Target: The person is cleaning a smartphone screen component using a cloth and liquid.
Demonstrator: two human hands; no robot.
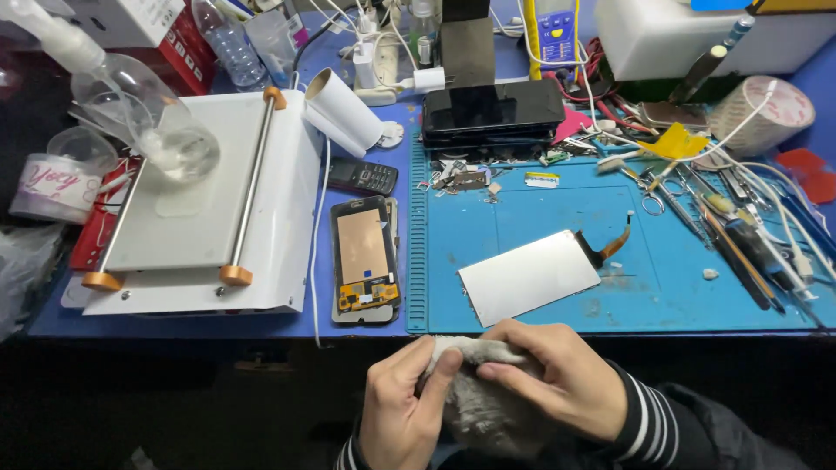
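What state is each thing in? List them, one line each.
Left hand: gripping the cloth.
Right hand: gripping the cloth from above.
Cloth: grey, bunched between both hands.
Screen panel: flat on the blue mat, white side up, ribbon cable attached.
Opened phone: back off, insides showing.
Keypad phone: lying flat, dark.
Tape roll: on its side.

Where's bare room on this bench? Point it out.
Free: the blue mat above the white screen panel, and its near strip right of the panel. Crowded: the tools at right and the parts around the stacked phones.
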